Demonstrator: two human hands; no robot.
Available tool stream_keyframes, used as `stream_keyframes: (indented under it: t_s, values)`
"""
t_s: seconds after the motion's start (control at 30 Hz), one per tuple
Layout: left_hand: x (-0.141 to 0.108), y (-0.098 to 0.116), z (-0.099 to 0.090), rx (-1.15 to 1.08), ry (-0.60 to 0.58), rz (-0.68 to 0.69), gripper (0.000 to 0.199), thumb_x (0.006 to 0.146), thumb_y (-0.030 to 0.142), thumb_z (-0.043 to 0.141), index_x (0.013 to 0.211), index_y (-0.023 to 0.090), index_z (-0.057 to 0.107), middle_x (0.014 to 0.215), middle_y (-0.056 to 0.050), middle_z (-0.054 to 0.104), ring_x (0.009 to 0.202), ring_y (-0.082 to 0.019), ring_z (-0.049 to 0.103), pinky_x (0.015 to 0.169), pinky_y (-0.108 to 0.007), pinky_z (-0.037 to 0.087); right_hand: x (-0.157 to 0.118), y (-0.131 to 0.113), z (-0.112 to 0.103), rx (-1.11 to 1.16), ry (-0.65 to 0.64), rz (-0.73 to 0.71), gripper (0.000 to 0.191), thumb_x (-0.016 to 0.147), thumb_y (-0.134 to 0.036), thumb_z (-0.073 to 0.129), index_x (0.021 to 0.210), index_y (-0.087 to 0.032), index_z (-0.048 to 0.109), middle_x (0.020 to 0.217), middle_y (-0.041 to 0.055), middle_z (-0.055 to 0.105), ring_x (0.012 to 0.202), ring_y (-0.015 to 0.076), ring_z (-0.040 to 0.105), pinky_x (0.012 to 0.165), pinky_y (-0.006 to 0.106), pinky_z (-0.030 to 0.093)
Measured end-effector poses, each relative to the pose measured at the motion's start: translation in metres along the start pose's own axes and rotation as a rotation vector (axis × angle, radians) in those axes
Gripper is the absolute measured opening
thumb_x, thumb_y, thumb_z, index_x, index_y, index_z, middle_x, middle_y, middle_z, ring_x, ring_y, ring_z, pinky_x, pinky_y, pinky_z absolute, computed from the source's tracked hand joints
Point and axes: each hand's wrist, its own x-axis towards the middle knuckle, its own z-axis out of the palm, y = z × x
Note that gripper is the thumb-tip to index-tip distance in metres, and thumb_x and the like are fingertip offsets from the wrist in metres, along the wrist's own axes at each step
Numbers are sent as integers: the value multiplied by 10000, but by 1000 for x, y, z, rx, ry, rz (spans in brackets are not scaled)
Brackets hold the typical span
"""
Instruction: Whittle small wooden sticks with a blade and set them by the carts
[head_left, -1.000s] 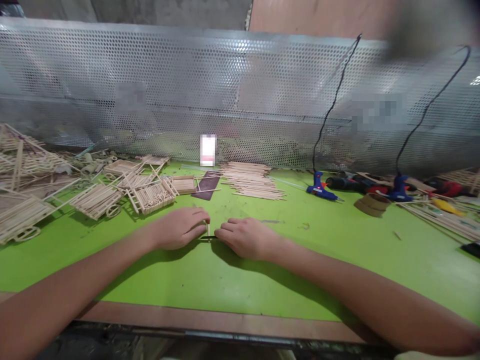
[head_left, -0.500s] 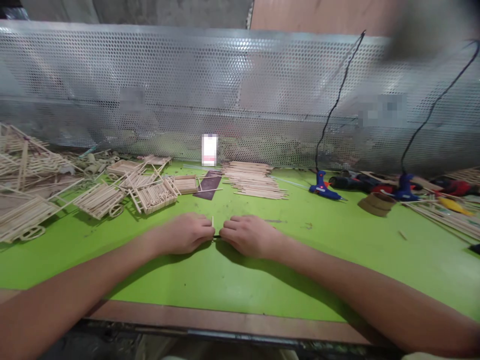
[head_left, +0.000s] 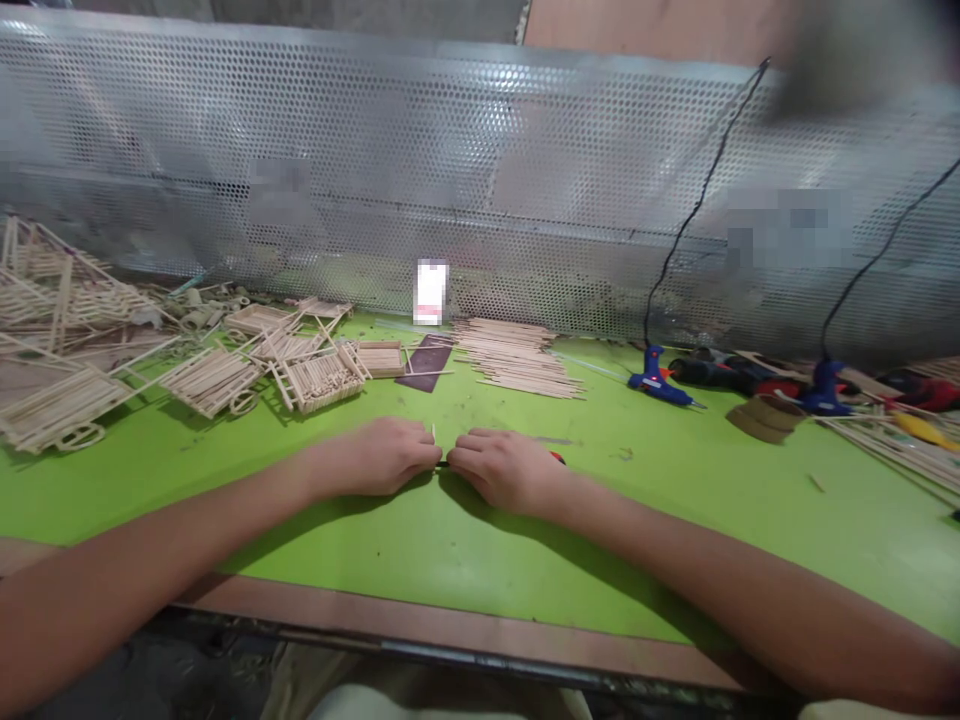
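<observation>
Low over the green table (head_left: 420,550), my left hand (head_left: 386,457) is closed on a thin wooden stick (head_left: 433,434), whose tip shows above the fingers. Just to its right is my right hand (head_left: 510,468), with fingers curled round a tool that is mostly hidden. A red end (head_left: 557,457) of that tool shows behind the hand, and a thin dark part (head_left: 442,464) bridges the small gap between my hands. Behind them lies a pile of thin sticks (head_left: 517,355), with a dark sheet (head_left: 426,363) beside it.
Small wooden carts (head_left: 322,382) and frames (head_left: 60,290) crowd the left. At the right are two blue glue guns (head_left: 660,380) with hanging cords, a brown roll (head_left: 765,418) and more sticks (head_left: 892,450). A perforated metal screen (head_left: 390,150) stands behind, with a bright phone (head_left: 431,292) before it.
The view has shifted and tilted slightly. Both hands stay close together with fingers closed. A red end now shows behind my right hand.
</observation>
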Motion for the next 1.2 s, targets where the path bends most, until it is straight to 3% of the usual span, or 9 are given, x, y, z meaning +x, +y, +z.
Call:
stream_keyframes:
  t_s: [0.33,0.57,0.67,0.73,0.87,1.2]
  values:
    - [-13,-4,-6,26,-19,-7,177,1009,166,561,840,182,609,778,-24,640,706,-185,560,627,-320,361,17,-14,-7,-20,-115,95,136,1036,-195,546,1031,-179,681,946,48,722,836,180,641,696,302,412]
    - [-12,-1,-8,27,-32,-86,233,1055,263,495,873,186,618,810,-23,668,679,-177,574,659,-331,416,10,-12,-10,-74,-130,96,138,1034,-197,538,1016,-173,672,910,54,708,840,190,623,690,304,393]
    - [-12,-3,-7,-44,-2,-147,206,1051,326,521,1043,177,662,979,-58,722,834,-207,652,767,-351,497,4,-5,-9,-80,-92,94,177,1050,-217,517,981,-175,674,895,52,707,812,182,609,683,303,382]
    - [-13,-5,-6,-90,17,-160,293,1059,366,516,1224,169,656,1174,-99,728,1023,-246,679,900,-400,528,1,-2,-7,-78,-63,91,200,1063,-237,503,984,-178,677,901,49,713,806,180,609,685,304,384]
    - [-14,-8,-2,-165,9,-142,450,1072,439,500,1466,235,572,1463,-97,629,1307,-283,611,1136,-495,450,1,1,-4,-85,-48,89,173,1055,-242,520,1053,-174,680,915,49,726,817,191,625,689,311,401]
    - [-14,-11,0,-318,-62,-195,366,1061,329,549,1408,278,654,1520,-51,578,1386,-244,576,1198,-459,434,2,1,-2,-65,-65,76,187,1051,-228,514,1037,-171,692,919,60,727,832,187,637,722,299,421]
